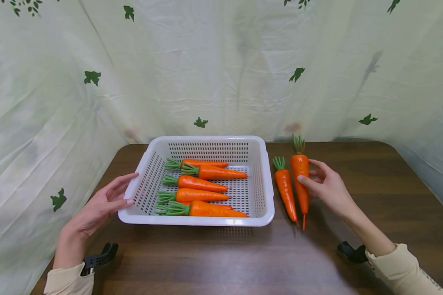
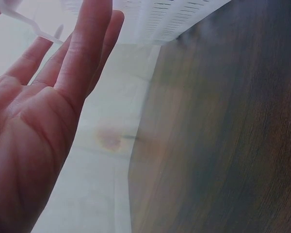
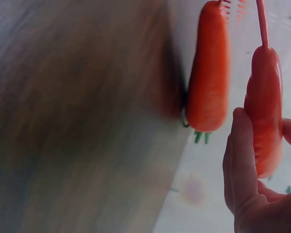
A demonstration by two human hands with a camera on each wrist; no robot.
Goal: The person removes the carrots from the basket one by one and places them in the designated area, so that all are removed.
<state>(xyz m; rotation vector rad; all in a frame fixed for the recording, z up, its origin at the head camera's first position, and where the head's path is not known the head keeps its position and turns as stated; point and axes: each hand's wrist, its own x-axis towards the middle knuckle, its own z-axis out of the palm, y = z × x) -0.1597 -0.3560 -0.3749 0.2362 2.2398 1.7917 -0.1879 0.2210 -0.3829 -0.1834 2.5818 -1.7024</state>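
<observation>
A white plastic basket with slotted walls holds several orange carrots with green tops, lying crosswise. My left hand is at its left end, thumb and fingers about the rim; in the left wrist view the long fingers reach up against the basket's side. On the right, my right hand pinches a carrot between thumb and fingers, its green top pointing away from me. Another carrot lies between the held one and the basket, slightly tilted.
Everything stands on a dark brown wooden table. A pale curtain with green leaf shapes hangs behind the table's far edge and down the left and right sides. Each wrist carries a black camera mount.
</observation>
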